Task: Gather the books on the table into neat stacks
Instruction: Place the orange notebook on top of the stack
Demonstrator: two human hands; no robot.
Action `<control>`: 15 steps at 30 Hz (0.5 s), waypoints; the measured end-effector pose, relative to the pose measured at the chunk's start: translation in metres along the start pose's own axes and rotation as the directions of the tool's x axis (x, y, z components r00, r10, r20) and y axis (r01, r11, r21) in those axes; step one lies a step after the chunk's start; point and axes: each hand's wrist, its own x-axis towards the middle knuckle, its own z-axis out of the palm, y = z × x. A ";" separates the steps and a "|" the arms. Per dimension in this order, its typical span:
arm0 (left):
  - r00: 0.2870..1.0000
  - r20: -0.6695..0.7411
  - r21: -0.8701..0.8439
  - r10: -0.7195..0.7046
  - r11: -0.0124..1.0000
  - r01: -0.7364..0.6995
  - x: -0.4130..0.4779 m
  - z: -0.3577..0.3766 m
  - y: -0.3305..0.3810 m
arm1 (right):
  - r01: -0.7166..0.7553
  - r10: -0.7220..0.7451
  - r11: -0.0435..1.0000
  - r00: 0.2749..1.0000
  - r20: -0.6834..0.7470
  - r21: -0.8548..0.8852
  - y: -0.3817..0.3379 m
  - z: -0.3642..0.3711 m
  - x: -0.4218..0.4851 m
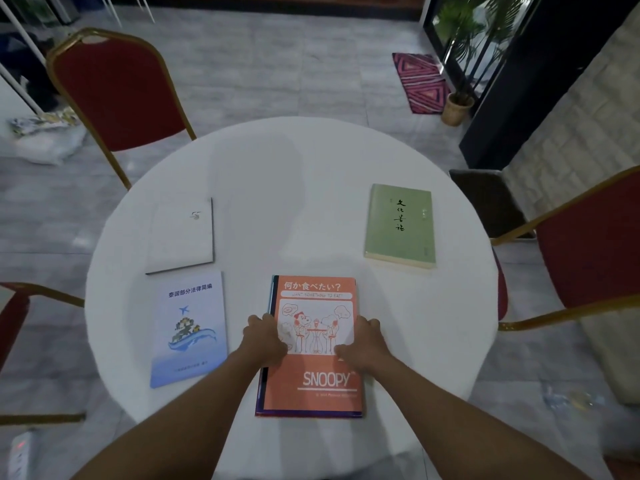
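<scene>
"Orange book [313, 344] sits in the middle, at the near side of the white table [294, 188]. What are the hands doing?"

"Left hand [265, 336] and right hand [365, 341] hold its two sides, fingers bent round the edges. A dark book [263, 389] peeks out underneath, I think."

"What could go wrong?"

"One hand pushing harder could slide the top one crooked. The green book [400, 225], white book [181, 235] and blue book [190, 327] lie well apart, so a long reach might bump the pile."
</scene>
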 end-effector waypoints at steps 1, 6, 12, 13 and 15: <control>1.000 0.001 -0.006 -0.008 1.000 0.008 0.001 0.000 0.001 | -0.009 0.009 1.000 1.000 0.000 0.007 -0.001 -0.001 0.001; 1.000 0.005 0.011 0.027 1.000 -0.027 0.004 0.007 0.019 | -0.037 0.037 0.999 0.999 -0.017 0.002 0.008 -0.018 0.004; 0.996 0.025 0.057 0.087 0.994 -0.089 0.000 0.027 0.060 | -0.105 0.105 0.994 0.993 -0.044 -0.004 0.037 -0.050 0.006; 0.994 0.027 0.068 0.102 0.992 -0.104 0.000 0.031 0.066 | -0.115 0.115 0.993 0.992 -0.048 -0.001 0.042 -0.055 0.007; 0.990 0.031 0.092 0.135 0.986 -0.137 -0.002 0.037 0.077 | -0.133 0.133 0.991 0.989 -0.058 0.009 0.050 -0.064 0.007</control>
